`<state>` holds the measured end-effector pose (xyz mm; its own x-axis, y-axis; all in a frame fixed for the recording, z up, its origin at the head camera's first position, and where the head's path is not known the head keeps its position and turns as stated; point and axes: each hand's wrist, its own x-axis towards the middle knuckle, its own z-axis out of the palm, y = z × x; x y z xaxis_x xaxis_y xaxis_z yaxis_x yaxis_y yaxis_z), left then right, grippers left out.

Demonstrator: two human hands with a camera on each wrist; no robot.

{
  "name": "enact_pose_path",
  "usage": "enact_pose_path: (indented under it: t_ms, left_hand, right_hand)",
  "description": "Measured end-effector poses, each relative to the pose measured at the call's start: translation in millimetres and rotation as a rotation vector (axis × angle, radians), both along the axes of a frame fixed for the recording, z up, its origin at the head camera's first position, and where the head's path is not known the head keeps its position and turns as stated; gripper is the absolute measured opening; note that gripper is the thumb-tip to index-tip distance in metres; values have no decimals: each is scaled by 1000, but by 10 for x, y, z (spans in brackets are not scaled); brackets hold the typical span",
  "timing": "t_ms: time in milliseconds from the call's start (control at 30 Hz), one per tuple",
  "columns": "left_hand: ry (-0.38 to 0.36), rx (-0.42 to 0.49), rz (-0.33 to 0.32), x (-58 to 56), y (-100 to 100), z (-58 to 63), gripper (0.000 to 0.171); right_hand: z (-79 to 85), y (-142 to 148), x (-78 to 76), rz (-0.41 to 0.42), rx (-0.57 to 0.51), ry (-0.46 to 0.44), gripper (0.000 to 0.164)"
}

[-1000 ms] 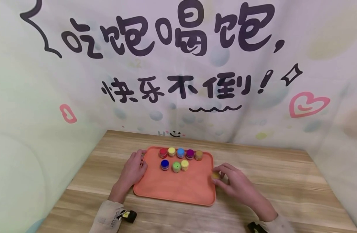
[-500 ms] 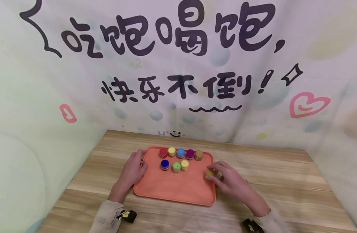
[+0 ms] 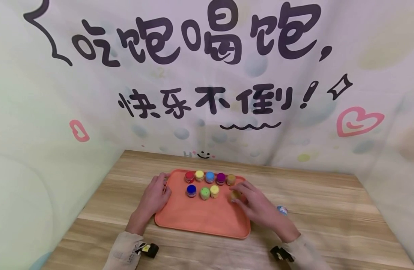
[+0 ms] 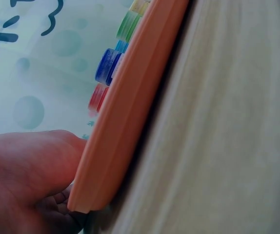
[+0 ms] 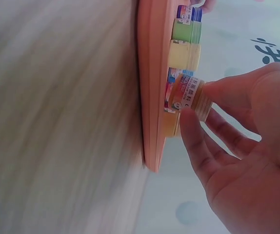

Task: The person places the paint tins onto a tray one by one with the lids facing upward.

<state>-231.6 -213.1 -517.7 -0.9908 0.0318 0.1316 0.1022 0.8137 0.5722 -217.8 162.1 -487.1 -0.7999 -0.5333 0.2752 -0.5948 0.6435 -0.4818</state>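
In the head view, my right hand (image 3: 259,206) pinches a small ochre paint jar (image 3: 235,195) over the right part of an orange tray (image 3: 203,221). The right wrist view shows thumb and fingers around this jar (image 5: 190,92), its printed label facing the camera. My left hand (image 3: 156,198) grips the tray's left edge, some fingers hidden. Along the tray's back stand red (image 3: 189,177), pale yellow (image 3: 199,175), light blue (image 3: 210,177), purple (image 3: 221,179) and tan (image 3: 231,180) jars. In front are dark blue (image 3: 191,191), green (image 3: 205,193) and yellow (image 3: 214,191) ones.
A jar with a blue label (image 3: 282,210) lies on the wooden table (image 3: 315,202) just right of my right forearm. A printed cloth backdrop (image 3: 207,135) hangs behind the table, and a pale wall (image 3: 31,150) stands at the left.
My right hand has carried the ochre jar leftward from the tray's right edge to beside the front row. The blue-labelled jar on the table has come into view. My left hand stays put.
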Motion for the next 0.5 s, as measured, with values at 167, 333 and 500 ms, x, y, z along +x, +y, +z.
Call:
enact_pose_path:
  t_ms: [167,333,500]
  left_hand:
    - [-6,0,1,-6,-6,2,47]
    - [-18,9,11,-5,-9,10,47]
    - [-24,9,14,-12,-1,2,47]
  right_hand:
    - [-16,-94,-56,15,9,18,36]
    - [-34,-214,-111,-13,49,24,32]
    - [-37,-294,-133,-46,73,36,29]
